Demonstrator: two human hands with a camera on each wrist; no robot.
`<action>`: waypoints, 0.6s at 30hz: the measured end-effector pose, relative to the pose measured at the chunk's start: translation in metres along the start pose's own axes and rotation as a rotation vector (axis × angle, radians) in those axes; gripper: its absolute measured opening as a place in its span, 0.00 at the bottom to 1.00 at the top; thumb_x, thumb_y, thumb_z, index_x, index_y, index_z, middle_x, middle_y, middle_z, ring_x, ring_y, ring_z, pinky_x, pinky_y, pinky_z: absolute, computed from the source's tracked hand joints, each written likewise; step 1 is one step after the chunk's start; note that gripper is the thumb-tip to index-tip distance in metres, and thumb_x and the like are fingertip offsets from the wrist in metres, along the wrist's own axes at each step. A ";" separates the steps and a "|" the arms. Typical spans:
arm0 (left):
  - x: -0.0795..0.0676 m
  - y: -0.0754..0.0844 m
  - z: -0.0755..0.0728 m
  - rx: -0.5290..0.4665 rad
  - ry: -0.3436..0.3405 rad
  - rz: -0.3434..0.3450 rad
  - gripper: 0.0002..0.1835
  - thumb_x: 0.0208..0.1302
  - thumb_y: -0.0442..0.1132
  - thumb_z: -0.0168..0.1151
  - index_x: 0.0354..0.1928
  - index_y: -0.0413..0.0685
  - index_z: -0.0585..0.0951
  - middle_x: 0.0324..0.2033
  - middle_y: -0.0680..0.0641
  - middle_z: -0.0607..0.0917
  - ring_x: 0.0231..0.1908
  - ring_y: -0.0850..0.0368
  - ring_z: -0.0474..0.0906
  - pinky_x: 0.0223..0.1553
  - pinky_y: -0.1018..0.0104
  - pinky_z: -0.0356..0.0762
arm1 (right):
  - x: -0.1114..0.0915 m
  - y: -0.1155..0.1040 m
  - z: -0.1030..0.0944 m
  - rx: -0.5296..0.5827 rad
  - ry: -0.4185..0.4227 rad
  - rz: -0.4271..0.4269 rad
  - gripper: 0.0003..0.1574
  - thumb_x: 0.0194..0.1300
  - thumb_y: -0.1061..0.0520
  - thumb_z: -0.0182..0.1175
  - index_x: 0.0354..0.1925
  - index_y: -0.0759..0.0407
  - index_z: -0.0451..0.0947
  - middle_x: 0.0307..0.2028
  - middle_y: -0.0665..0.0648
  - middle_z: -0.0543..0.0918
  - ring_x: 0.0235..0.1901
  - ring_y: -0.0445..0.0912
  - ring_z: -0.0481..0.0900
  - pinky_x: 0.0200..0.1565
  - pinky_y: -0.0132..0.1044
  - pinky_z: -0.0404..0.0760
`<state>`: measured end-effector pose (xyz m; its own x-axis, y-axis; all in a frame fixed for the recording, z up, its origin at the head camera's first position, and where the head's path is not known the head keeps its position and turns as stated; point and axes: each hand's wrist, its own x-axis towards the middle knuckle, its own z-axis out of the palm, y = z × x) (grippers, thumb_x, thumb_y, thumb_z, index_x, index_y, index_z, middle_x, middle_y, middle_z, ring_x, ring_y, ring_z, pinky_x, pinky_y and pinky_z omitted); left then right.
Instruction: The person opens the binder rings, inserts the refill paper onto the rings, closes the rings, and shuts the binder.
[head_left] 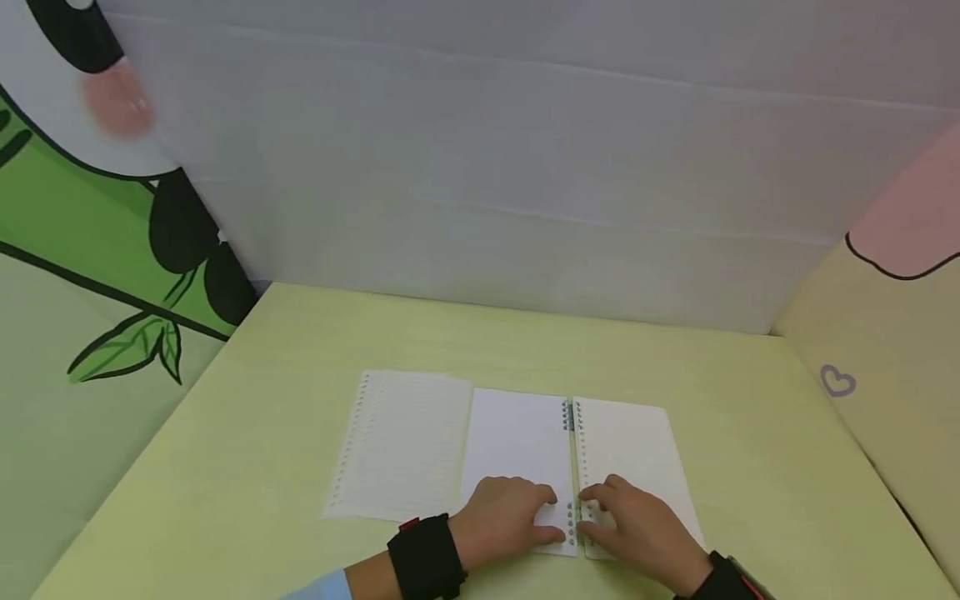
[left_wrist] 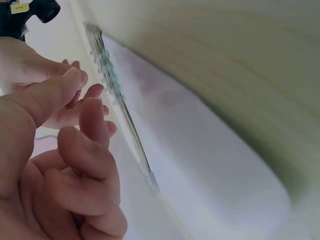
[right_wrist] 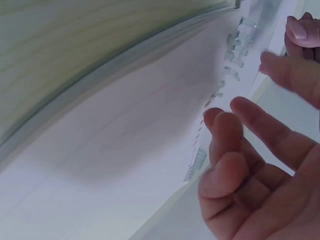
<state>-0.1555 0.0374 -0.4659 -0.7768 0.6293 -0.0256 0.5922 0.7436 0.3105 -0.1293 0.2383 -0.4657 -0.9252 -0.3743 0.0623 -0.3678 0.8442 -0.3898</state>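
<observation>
Apparently at the ring-handling step: binder rings [left_wrist: 109,72] of opened notebook [head_left: 517,433], around 5 o'clock in head view, with loose sheets [head_left: 401,442] at its 9 o'clock. Gripping nothing with left hand [head_left: 506,517] or right hand [head_left: 641,525], thumbs and fingers apart. Likely needs two-handed pinch next.

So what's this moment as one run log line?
left hand: empty, near binder rings | right hand: empty, near binder rings | loose-leaf notebook: lying open | lined punched sheets: left of notebook

Surface [head_left: 570,350]: pale yellow, under the fingers [head_left: 550,534]
Backdrop [head_left: 487,167]: greyish, creased, beyond the fingers
Green band [head_left: 82,212]: black-edged, well left of them
Heart [head_left: 837,379]: purple outline, right of the fingers
Pink patch [head_left: 917,212]: right, farther beyond them
</observation>
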 end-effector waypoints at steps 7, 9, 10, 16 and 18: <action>-0.017 -0.026 -0.013 -0.032 0.061 -0.062 0.16 0.56 0.54 0.66 0.37 0.51 0.87 0.25 0.55 0.89 0.22 0.66 0.77 0.19 0.70 0.73 | 0.027 -0.015 0.002 0.035 0.051 -0.049 0.12 0.52 0.56 0.70 0.36 0.59 0.85 0.28 0.50 0.81 0.28 0.41 0.77 0.30 0.37 0.80; -0.021 -0.034 -0.016 -0.040 0.081 -0.092 0.15 0.56 0.52 0.67 0.37 0.50 0.87 0.22 0.54 0.88 0.21 0.67 0.76 0.19 0.70 0.73 | 0.036 -0.019 0.004 0.032 0.055 -0.068 0.11 0.52 0.57 0.70 0.36 0.60 0.85 0.28 0.51 0.82 0.29 0.43 0.78 0.31 0.38 0.81; -0.023 -0.038 -0.017 -0.046 0.091 -0.109 0.14 0.56 0.52 0.67 0.36 0.49 0.87 0.22 0.54 0.87 0.20 0.66 0.75 0.19 0.70 0.73 | 0.040 -0.021 0.004 0.033 0.055 -0.079 0.11 0.52 0.57 0.70 0.36 0.60 0.85 0.29 0.51 0.82 0.29 0.43 0.78 0.31 0.38 0.81; -0.028 -0.057 -0.019 -0.071 0.167 -0.188 0.13 0.55 0.48 0.68 0.34 0.47 0.87 0.20 0.52 0.87 0.21 0.65 0.76 0.19 0.68 0.73 | 0.063 -0.029 0.010 0.044 0.055 -0.119 0.12 0.53 0.56 0.69 0.37 0.61 0.85 0.31 0.53 0.83 0.32 0.45 0.79 0.35 0.42 0.82; -0.028 -0.062 -0.019 -0.074 0.192 -0.199 0.12 0.54 0.48 0.68 0.33 0.46 0.87 0.19 0.52 0.87 0.21 0.64 0.76 0.19 0.67 0.74 | 0.068 -0.030 0.012 0.046 0.060 -0.116 0.12 0.53 0.56 0.70 0.37 0.61 0.85 0.32 0.55 0.84 0.34 0.46 0.80 0.38 0.45 0.83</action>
<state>-0.1750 -0.0307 -0.4660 -0.9067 0.4131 0.0857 0.4124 0.8253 0.3857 -0.1796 0.1828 -0.4608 -0.8809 -0.4441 0.1635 -0.4696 0.7773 -0.4186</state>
